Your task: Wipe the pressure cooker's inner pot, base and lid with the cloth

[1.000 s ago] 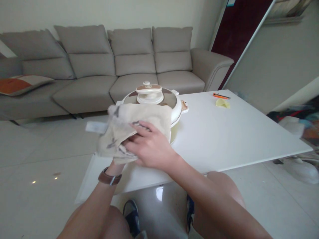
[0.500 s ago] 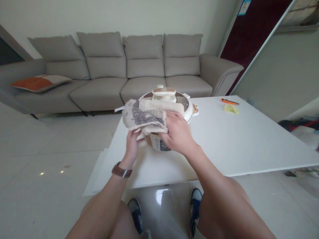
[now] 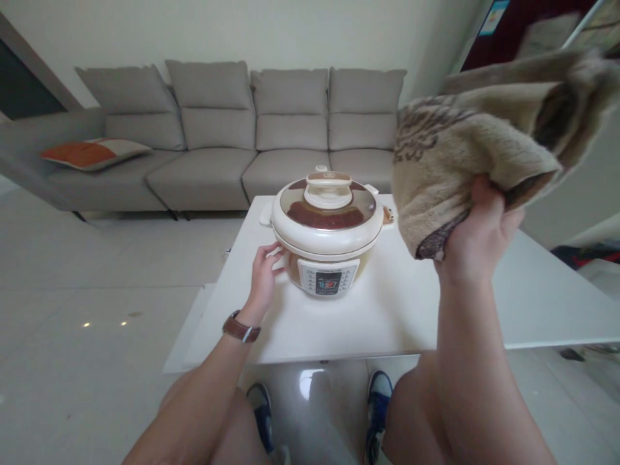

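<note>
Clutching the towel [image 3: 465,148], right hand [image 3: 479,232] rose off cooker [image 3: 328,232] — left hand [image 3: 265,274] open, touching it

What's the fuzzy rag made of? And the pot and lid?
Rag: likely terry cotton, matte, fuzzy nap, soft folds. Pot: probably glossy cream plastic, smooth, with highlights. Lid: seemingly tinted glass centre, brownish and reflective; plastic rim and knob.

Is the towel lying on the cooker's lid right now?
No, the right hand holds the towel up beside the cooker, whose lid is bare.
</note>
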{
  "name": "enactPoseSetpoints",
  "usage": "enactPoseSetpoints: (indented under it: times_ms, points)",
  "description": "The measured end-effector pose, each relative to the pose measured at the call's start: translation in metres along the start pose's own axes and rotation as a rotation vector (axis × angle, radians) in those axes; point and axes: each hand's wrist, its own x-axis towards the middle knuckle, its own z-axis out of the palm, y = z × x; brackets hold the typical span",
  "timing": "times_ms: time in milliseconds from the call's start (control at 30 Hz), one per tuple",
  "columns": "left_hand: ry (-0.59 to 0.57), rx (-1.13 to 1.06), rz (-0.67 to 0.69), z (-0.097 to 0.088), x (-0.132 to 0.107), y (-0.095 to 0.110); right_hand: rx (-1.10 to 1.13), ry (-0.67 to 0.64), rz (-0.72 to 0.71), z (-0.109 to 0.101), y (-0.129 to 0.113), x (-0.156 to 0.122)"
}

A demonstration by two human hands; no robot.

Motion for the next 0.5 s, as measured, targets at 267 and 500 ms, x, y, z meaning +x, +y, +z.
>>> enactPoseSetpoints:
  times_ms: [267,500]
  points:
    - [0.009,-0.002,0.013,0.002,-0.001,0.001,-0.303,-0.596,-0.03,0.011,0.01,-0.058]
    - [0.008,-0.015,0.006,0.002,-0.001,0.001,-0.513,-0.749,-0.316,0.015,0.027,-0.08]
